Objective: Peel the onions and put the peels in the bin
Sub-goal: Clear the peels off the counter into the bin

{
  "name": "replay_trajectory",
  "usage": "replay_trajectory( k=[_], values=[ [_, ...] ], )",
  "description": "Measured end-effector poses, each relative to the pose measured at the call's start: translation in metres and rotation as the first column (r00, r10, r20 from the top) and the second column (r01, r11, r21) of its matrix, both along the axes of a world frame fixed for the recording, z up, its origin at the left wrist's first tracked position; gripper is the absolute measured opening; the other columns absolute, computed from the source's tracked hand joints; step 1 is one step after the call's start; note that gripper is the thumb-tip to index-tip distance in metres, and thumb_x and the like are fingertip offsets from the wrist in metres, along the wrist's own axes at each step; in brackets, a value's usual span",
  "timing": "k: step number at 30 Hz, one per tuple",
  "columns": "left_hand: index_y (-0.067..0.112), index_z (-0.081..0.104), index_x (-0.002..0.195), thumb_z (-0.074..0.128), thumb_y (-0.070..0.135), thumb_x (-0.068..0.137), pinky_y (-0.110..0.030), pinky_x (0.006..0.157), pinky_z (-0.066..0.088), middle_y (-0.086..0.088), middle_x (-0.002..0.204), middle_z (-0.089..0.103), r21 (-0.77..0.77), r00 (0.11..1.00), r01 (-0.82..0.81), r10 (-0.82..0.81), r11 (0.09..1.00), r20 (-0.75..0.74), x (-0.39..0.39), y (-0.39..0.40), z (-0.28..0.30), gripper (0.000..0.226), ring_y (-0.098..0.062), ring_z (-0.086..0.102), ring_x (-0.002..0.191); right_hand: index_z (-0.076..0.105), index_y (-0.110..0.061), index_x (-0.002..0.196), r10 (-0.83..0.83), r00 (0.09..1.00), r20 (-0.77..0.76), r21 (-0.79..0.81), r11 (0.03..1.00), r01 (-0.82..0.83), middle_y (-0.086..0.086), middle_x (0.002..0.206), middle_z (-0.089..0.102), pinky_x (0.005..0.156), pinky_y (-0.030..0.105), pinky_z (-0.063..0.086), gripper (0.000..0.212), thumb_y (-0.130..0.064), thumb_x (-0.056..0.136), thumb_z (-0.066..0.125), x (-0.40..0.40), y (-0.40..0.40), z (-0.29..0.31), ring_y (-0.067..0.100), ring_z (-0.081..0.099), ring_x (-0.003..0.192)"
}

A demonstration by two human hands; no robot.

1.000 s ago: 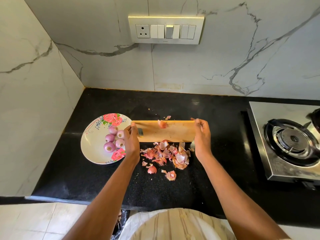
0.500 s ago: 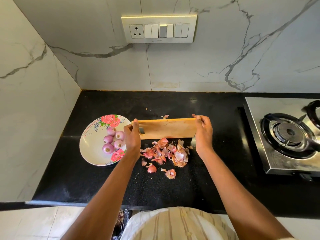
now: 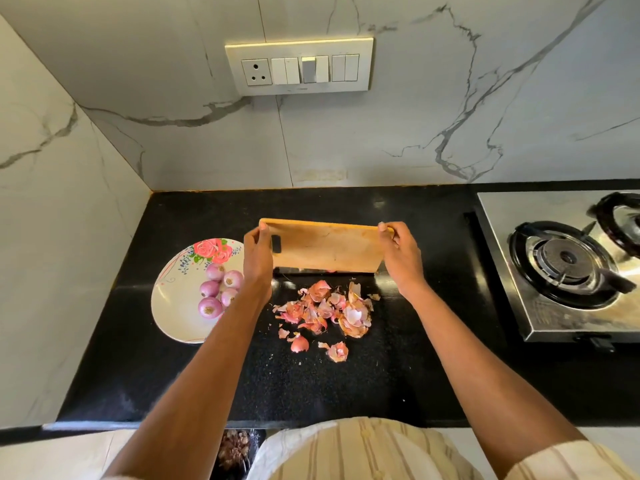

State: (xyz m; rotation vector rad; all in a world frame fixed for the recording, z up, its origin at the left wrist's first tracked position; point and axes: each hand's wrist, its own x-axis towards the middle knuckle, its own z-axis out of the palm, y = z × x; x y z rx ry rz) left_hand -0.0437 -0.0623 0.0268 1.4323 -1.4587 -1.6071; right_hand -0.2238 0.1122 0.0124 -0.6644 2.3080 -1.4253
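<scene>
I have tipped the chopping board (image 3: 325, 245) up steeper since a moment ago, and the last peel has slid off it.

My left hand (image 3: 258, 259) and right hand (image 3: 400, 258) each grip one end of the board, fingers curled over its far edge, its near edge just above the desk (image 3: 415, 368). The peeling looks done: peeled onions (image 3: 218, 289) sit on the flowered plate (image 3: 173, 306) at the left, and the peels (image 3: 329, 310) lie heaped on the desk just near of the board. What is left, I judge, is getting them into the bin (image 3: 235, 452), which seems to be the dark thing below the near edge. There is open desk near me for sweeping; the stove (image 3: 568, 265) crowds the right.
</scene>
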Motion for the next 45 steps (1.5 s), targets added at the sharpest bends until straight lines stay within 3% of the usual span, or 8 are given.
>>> replay_trajectory(
  k=[5, 8, 12, 20, 26, 34, 43, 45],
  values=[
    [0.016, 0.043, 0.143, 0.038, 0.042, 0.109, -0.026, 0.090, 0.037, 0.000, 0.130, 0.051, -0.093, 0.994, 0.092, -0.098, 0.991, -0.055, -0.030, -0.011, 0.031, 0.044, -0.004, 0.052, 0.104, 0.068, -0.024, 0.109, 0.096, 0.984, -0.147, 0.041, 0.995, -0.091, -0.012, 0.095, 0.063, 0.069, 0.013, 0.047, 0.029, -0.048, 0.097, 0.057, -0.011, 0.016, 0.000, 0.002, 0.060, 0.087],
    [0.018, 0.044, 0.148, 0.042, 0.051, 0.105, -0.030, 0.101, 0.042, -0.003, 0.145, 0.052, -0.166, 0.954, 0.288, -0.298, 0.943, -0.038, -0.062, -0.012, 0.044, 0.055, -0.017, 0.052, 0.128, 0.072, -0.020, 0.110, -0.071, 0.987, -0.145, -0.032, 0.997, 0.067, -0.015, 0.088, 0.065, 0.072, 0.040, 0.062, 0.034, -0.048, 0.099, 0.056, -0.020, 0.039, -0.005, 0.008, 0.065, 0.084],
    [0.015, 0.045, 0.149, 0.051, 0.040, 0.105, -0.032, 0.100, 0.038, 0.002, 0.141, 0.051, -0.167, 0.910, 0.412, -0.414, 0.896, 0.019, -0.107, 0.014, 0.046, 0.051, -0.014, 0.048, 0.126, 0.070, -0.028, 0.102, -0.310, 0.949, 0.060, -0.090, 0.945, 0.314, -0.011, 0.091, 0.067, 0.074, 0.055, 0.062, 0.037, -0.060, 0.098, 0.052, -0.036, 0.071, -0.014, 0.019, 0.067, 0.090],
    [0.012, 0.059, 0.127, 0.059, 0.019, 0.102, -0.043, 0.091, 0.052, 0.001, 0.110, 0.062, 0.099, 0.820, 0.546, -0.555, 0.832, 0.143, -0.140, 0.110, -0.027, 0.026, -0.023, 0.060, 0.105, 0.064, -0.017, 0.115, -0.560, 0.674, 0.482, -0.015, 0.764, 0.645, 0.009, 0.120, 0.061, 0.072, 0.036, 0.059, 0.030, -0.042, 0.105, 0.051, -0.038, 0.129, -0.044, 0.027, 0.060, 0.112],
    [0.015, 0.043, 0.152, 0.059, 0.019, 0.101, -0.034, 0.099, 0.045, -0.003, 0.145, 0.051, 0.217, 0.784, 0.579, -0.610, 0.786, 0.116, -0.157, 0.150, -0.055, 0.053, -0.024, 0.052, 0.131, 0.066, -0.012, 0.116, -0.573, 0.635, 0.519, 0.053, 0.763, 0.645, 0.007, 0.120, 0.060, 0.078, 0.040, 0.061, 0.034, -0.041, 0.105, 0.051, -0.043, 0.147, -0.072, 0.027, 0.059, 0.111],
    [0.016, 0.052, 0.145, 0.060, 0.016, 0.099, -0.042, 0.103, 0.050, -0.005, 0.146, 0.054, 0.164, 0.755, 0.619, -0.639, 0.768, 0.147, -0.152, 0.173, -0.079, 0.046, -0.024, 0.056, 0.127, 0.072, -0.015, 0.123, -0.509, 0.860, 0.042, 0.404, 0.796, 0.451, 0.012, 0.111, 0.067, 0.092, 0.042, 0.052, 0.040, -0.042, 0.105, 0.050, -0.050, 0.184, -0.092, 0.029, 0.063, 0.104],
    [0.019, 0.055, 0.141, 0.058, 0.013, 0.101, -0.040, 0.108, 0.047, -0.005, 0.141, 0.057, 0.217, 0.794, 0.576, -0.603, 0.788, 0.083, -0.144, 0.176, -0.081, 0.040, -0.019, 0.056, 0.124, 0.073, -0.012, 0.116, -0.447, 0.885, -0.130, 0.398, 0.794, 0.459, 0.008, 0.111, 0.066, 0.087, 0.036, 0.053, 0.021, -0.018, 0.098, 0.065, -0.042, 0.187, -0.087, 0.026, 0.063, 0.106],
    [0.020, 0.056, 0.140, 0.057, 0.014, 0.102, -0.028, 0.097, 0.049, -0.001, 0.136, 0.059, 0.201, 0.815, 0.554, -0.576, 0.808, 0.069, -0.139, 0.176, -0.079, 0.039, -0.013, 0.059, 0.114, 0.071, -0.014, 0.117, -0.376, 0.904, -0.202, 0.331, 0.843, 0.425, 0.006, 0.116, 0.063, 0.090, 0.032, 0.049, 0.021, -0.018, 0.099, 0.063, -0.038, 0.180, -0.082, 0.023, 0.059, 0.110]
  ],
)
